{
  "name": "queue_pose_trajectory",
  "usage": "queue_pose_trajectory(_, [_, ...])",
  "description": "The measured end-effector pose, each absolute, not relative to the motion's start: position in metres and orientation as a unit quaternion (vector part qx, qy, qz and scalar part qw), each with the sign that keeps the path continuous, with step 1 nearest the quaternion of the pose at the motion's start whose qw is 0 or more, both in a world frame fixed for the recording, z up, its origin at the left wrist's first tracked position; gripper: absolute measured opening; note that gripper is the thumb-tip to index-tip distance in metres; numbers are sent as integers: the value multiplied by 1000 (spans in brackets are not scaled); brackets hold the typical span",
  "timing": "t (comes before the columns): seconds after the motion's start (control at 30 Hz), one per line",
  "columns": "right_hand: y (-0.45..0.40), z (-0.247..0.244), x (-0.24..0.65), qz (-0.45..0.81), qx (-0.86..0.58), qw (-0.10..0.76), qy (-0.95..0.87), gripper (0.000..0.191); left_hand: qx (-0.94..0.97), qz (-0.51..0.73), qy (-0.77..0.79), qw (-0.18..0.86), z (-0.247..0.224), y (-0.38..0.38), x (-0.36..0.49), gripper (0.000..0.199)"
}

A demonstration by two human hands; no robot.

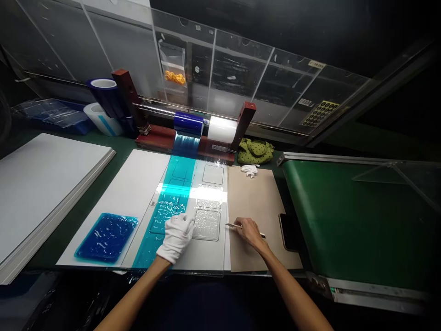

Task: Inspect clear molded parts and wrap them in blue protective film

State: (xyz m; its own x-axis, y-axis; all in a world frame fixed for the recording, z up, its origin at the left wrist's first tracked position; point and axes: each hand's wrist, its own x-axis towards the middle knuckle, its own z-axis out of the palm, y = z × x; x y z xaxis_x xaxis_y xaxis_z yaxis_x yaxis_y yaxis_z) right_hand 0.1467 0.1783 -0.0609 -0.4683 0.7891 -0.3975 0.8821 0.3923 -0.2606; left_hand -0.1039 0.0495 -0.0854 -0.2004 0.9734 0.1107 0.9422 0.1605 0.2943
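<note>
My left hand (176, 238), in a white cloth glove, rests flat on a clear plastic sheet (206, 250) with moulded rectangular recesses, at the edge of a teal film strip (165, 216). The wrinkled strip runs down from a blue tape roll (188, 123) on a wooden-posted roller stand (151, 138) and covers the sheet's left part. My bare right hand (248, 232) pinches a slim craft knife (231, 225), whose tip points left, just beside the sheet's right edge, above brown kraft paper (255, 202).
A cut blue film piece (106, 237) lies on a white board (131, 184). A white sheet stack (41, 193) stands left. A phone (288, 232) lies beside a green conveyor (347, 220). A white glove (250, 170), green bag (255, 151) and more tape rolls (103, 103) sit behind.
</note>
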Motion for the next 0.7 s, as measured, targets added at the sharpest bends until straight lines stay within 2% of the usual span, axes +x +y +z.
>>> queue_pose_trajectory(0.37, [130, -102, 150, -447, 504, 1, 739, 11, 660, 88, 745, 43, -116, 17, -58, 39])
queue_pose_trajectory(0.53, [127, -112, 153, -563, 485, -39, 668, 23, 648, 109, 752, 48, -123, 24, -72, 38])
queue_pose_trajectory(0.7, [129, -113, 157, -609, 478, -78, 628, 28, 611, 145, 776, 62, -119, 33, -85, 31])
